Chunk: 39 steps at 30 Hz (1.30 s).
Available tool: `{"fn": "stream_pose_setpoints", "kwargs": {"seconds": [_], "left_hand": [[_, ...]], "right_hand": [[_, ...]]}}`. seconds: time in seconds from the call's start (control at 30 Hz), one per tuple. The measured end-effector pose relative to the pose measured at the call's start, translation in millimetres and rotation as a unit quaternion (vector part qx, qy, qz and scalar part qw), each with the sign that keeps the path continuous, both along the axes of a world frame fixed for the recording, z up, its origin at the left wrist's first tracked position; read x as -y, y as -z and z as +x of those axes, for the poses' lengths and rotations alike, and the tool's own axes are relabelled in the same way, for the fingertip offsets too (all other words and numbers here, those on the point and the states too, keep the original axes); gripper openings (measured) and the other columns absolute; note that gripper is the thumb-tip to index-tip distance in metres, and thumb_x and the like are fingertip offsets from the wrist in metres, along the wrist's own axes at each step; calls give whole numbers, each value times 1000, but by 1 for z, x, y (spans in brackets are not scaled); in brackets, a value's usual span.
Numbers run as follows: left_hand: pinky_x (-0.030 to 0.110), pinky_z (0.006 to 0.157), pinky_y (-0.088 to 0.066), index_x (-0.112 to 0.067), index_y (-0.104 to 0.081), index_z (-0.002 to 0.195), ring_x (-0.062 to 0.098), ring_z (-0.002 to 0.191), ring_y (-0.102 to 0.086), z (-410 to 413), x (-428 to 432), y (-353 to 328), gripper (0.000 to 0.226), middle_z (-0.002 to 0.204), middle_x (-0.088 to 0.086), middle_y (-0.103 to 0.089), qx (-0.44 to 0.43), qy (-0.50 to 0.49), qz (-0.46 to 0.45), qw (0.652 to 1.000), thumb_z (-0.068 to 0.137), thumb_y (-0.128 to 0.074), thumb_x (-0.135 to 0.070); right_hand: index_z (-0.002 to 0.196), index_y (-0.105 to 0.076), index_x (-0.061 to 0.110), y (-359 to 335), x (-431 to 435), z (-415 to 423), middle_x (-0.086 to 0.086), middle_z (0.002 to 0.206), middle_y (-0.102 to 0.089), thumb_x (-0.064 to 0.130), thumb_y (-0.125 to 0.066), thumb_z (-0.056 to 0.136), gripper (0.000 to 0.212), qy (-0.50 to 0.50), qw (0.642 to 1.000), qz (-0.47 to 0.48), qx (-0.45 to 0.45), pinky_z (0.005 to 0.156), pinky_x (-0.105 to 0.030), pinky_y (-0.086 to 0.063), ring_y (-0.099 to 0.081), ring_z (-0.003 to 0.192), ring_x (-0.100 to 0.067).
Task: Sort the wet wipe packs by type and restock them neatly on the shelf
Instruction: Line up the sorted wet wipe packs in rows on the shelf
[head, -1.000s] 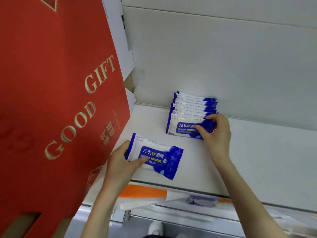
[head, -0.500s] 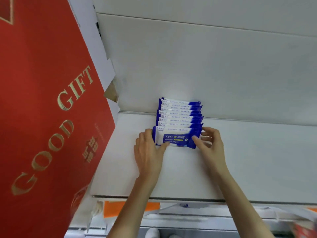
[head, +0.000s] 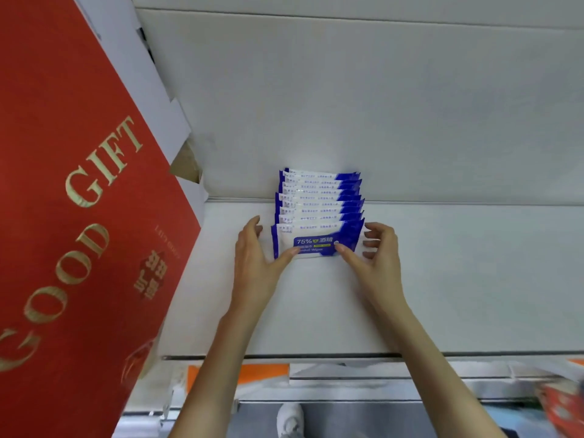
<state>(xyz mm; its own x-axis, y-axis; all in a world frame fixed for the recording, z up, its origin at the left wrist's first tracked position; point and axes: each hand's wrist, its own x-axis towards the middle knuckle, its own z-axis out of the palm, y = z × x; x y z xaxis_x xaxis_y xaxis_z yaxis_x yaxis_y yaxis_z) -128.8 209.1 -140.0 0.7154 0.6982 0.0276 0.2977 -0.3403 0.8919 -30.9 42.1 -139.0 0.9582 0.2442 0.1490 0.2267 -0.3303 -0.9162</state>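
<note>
A person's right hand (head: pixel 380 263) pinches the right end of the front pack (head: pixel 311 240), thumb laid on its printed face and fingers curled close round its blue edge. The left hand (head: pixel 252 263) frames the opposite end, thumb tip pressed to the lower left of the same face and fingers held nearly straight against the pack's side, a loose bracket and not a closed grip.

The front pack, white and blue and marked "75%", stands on its long edge at the near end of a row of wet wipe packs (head: pixel 319 197). It touches the pack behind it. The row runs straight back, its matching packs on edge and overlapping, and the far end meets the pale back wall (head: pixel 395 105).

The row stands on a white shelf (head: pixel 474 279), whose bare surface spreads to the right of the row and toward the viewer. Left of the row, well apart, a tall red gift box (head: pixel 79 184) lettered "GOOD GIFT" in gold leans across the view. Nearer than the row, below the shelf's front edge, an orange label strip (head: pixel 265 374) shows, and lower down the toe of a white shoe (head: pixel 289 417).
</note>
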Motion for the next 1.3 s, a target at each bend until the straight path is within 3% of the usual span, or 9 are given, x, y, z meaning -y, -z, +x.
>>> {"fn": "stream_pose_setpoints", "kwargs": {"seconds": [0.2, 0.37, 0.53, 0.67, 0.73, 0.8, 1.0, 1.17, 1.3], "left_hand": [[37, 108, -37, -21, -29, 146, 15, 132, -38, -31, 53, -17, 83, 144, -1, -39, 38, -67, 65, 995, 78, -76, -34], [28, 107, -32, -24, -35, 142, 11, 131, -37, -35, 140, -23, 71, 142, -4, -42, 47, 6, 98, 994, 82, -68, -39], [19, 104, -26, -22, -40, 141, 11, 130, -39, -33, 253, -20, 68, 141, -4, -44, 44, 83, 85, 992, 83, -68, -42], [7, 98, -27, -18, -49, 134, 1, 115, -44, -48, 362, 1, 61, 128, -8, -50, 49, 165, 57, 983, 81, -70, -40], [8, 99, -29, -19, -50, 131, -1, 113, -45, -57, 411, 18, 56, 128, -8, -51, 31, 199, 40, 979, 81, -72, -33], [21, 104, -34, -22, -49, 133, 10, 122, -46, -67, 453, 33, 56, 133, -6, -51, -4, 229, 22, 973, 82, -70, -35], [23, 103, -32, -28, -47, 135, 7, 127, -43, -62, 536, 46, 57, 135, -12, -48, -49, 281, 8, 958, 83, -67, -41], [35, 110, -33, -26, -47, 134, 9, 129, -43, -26, 573, 81, 57, 133, -15, -48, -102, 315, 25, 943, 83, -68, -40], [23, 104, -30, -27, -45, 137, 10, 130, -41, 20, 610, 123, 59, 139, -8, -47, -155, 323, -4, 934, 84, -66, -43]], "right_hand": [[134, -43, 23, -12, 53, -13, 9, 128, -42, 31, -72, 82, 60, -29, 999, -34, 28, 97, -26, -41, -47, 118, -14], [141, -41, 23, -12, 148, -32, 5, 143, -41, 36, -65, 87, 60, -30, 992, -110, 45, 109, -25, -26, -33, 132, -12], [139, -45, 17, -5, 281, -58, -1, 140, -48, 35, -69, 86, 61, 42, 991, -126, 36, 106, -19, -24, -38, 130, -14], [142, -39, 29, 14, 395, -96, 9, 143, -42, 49, -62, 85, 64, 83, 990, -105, -38, 112, -32, -28, -32, 135, -8], [138, -41, 28, 21, 447, -116, 16, 133, -44, 46, -63, 85, 60, 110, 988, -99, -50, 108, -21, -29, -35, 130, 1], [134, -41, 29, 24, 492, -134, 25, 119, -44, 29, -67, 87, 54, 141, 983, -103, -53, 96, -3, -25, -35, 114, 19], [135, -45, 28, 38, 586, -142, 11, 130, -44, 25, -64, 90, 49, 219, 967, -73, -112, 104, -22, -30, -40, 124, -5], [127, -49, 31, 72, 623, -117, 4, 127, -47, 21, -64, 90, 41, 273, 946, 0, -177, 84, -6, -36, -50, 114, -9], [127, -52, 27, 118, 648, -90, 0, 129, -51, 23, -65, 89, 40, 294, 920, 26, -257, 79, -10, -40, -55, 112, -13]]}}
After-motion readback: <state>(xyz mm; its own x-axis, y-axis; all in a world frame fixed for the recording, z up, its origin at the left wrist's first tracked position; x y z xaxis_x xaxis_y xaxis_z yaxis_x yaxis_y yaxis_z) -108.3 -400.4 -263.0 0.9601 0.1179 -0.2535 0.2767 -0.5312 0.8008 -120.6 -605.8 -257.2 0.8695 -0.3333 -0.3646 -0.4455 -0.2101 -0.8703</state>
